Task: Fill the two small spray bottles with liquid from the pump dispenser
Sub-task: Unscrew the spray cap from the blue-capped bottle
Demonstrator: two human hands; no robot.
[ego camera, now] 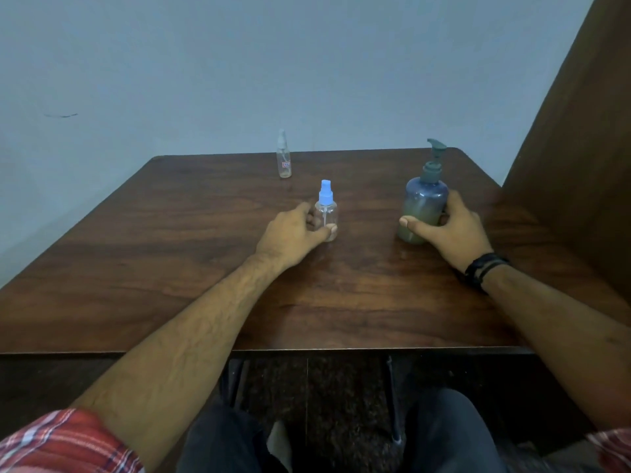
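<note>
Opening step of the filling task. The left hand (290,232) grasps the blue-capped bottle (326,213), its fingers (331,229) curled round the clear body; the bottle stands upright near the middle of the bench (170,233), cap in place. The right hand (450,227) grasps the dispenser (425,199), upright to the right, thumb across its lower front. The second bottle (284,158) stands untouched near the far edge, well apart from both hands. Both small bottles look empty. The next move probably calls for unscrewing the blue cap so the pump spout can reach the open neck.
</note>
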